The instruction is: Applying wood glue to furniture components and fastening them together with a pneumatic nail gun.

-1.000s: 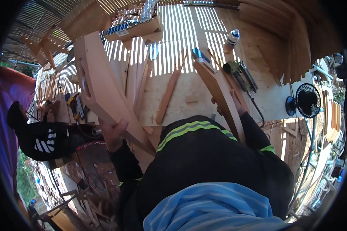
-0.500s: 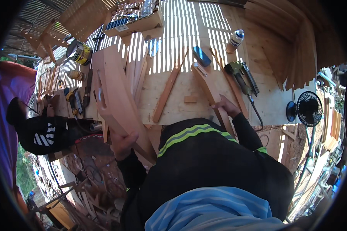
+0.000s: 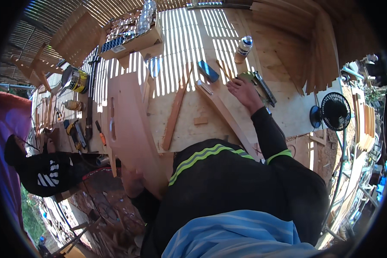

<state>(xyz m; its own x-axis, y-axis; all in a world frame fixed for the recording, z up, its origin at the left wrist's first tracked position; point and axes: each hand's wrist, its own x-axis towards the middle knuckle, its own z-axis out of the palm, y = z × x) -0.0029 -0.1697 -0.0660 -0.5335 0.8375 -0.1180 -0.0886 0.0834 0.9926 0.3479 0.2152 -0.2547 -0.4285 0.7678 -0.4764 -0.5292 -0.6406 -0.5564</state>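
My left hand (image 3: 133,179) grips the lower left edge of a wide, shaped wooden board (image 3: 131,112) with long slots cut along its left side. The board tilts up from my lap over the table. My right hand (image 3: 243,92) reaches over the tabletop with its fingers stretched out, at a thin wooden strip (image 3: 222,69). The hand partly hides that strip and a green nail gun (image 3: 265,89) beside it. A narrower slotted wooden piece (image 3: 223,109) leans against the table's near edge, untouched by either hand.
On the table (image 3: 182,137) lie a blue block (image 3: 208,71), a wooden strip (image 3: 176,112) and a small wood block (image 3: 200,121). A bottle (image 3: 243,49), a cardboard box (image 3: 133,45) and a black fan (image 3: 335,111) stand around. Another person (image 3: 43,167) works at far left.
My right hand has let go of the narrower wooden piece and moved up and forward to the thin strip by the nail gun. My left hand still holds the wide board.
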